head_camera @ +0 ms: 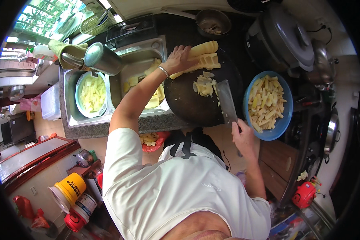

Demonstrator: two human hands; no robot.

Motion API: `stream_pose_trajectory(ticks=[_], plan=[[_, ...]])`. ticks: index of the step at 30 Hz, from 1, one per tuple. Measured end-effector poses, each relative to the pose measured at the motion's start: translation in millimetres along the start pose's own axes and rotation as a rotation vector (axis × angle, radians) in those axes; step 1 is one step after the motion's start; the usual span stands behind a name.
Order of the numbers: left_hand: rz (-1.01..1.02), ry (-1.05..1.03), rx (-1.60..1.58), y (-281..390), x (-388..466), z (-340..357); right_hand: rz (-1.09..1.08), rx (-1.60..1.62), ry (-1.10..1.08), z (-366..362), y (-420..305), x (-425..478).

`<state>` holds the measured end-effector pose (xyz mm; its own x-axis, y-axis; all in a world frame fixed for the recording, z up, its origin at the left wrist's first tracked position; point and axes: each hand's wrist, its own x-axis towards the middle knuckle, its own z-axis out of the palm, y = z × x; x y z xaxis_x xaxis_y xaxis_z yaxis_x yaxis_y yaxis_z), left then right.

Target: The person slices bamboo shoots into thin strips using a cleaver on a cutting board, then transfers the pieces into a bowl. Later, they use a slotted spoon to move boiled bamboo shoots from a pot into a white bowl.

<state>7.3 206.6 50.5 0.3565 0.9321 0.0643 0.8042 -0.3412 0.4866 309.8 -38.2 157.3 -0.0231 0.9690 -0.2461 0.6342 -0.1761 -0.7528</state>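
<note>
My left hand lies over the near end of a halved bamboo shoot, its ribbed, hollow inside showing. Against it lies another pale bamboo shoot piece. In my right hand is the handle of a cleaver, its broad blade over the right part of a round dark chopping board. Thin bamboo shoot slices are heaped left of the blade. A blue basin right of the board holds many cut bamboo shoot strips.
Left of the board is a double steel sink. One bowl holds larger shoot pieces; the other, a colander of pale pieces. A saucepan and large grey cooker stand behind. A red bag of scraps sits below the counter.
</note>
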Motion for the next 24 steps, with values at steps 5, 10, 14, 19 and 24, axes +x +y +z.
stream_pose_trajectory(ticks=[5,10,14,19,24], plan=[[-0.015,-0.009,-0.177,-0.3,-1.0,17.4,0.189,0.363,0.180,40.3,27.0,-23.3],[0.012,0.026,-0.107,-6.7,-5.8,14.7,0.220,0.473,0.226,50.6,42.6,-11.0],[0.051,0.164,-0.063,0.6,-11.7,13.9,0.231,0.590,0.256,58.5,62.4,2.5],[0.133,0.338,-0.055,32.8,-39.6,4.1,0.260,0.681,0.267,69.8,75.9,8.7],[0.188,0.352,-0.281,88.5,-80.6,26.6,0.247,0.722,0.225,72.7,74.7,15.4]])
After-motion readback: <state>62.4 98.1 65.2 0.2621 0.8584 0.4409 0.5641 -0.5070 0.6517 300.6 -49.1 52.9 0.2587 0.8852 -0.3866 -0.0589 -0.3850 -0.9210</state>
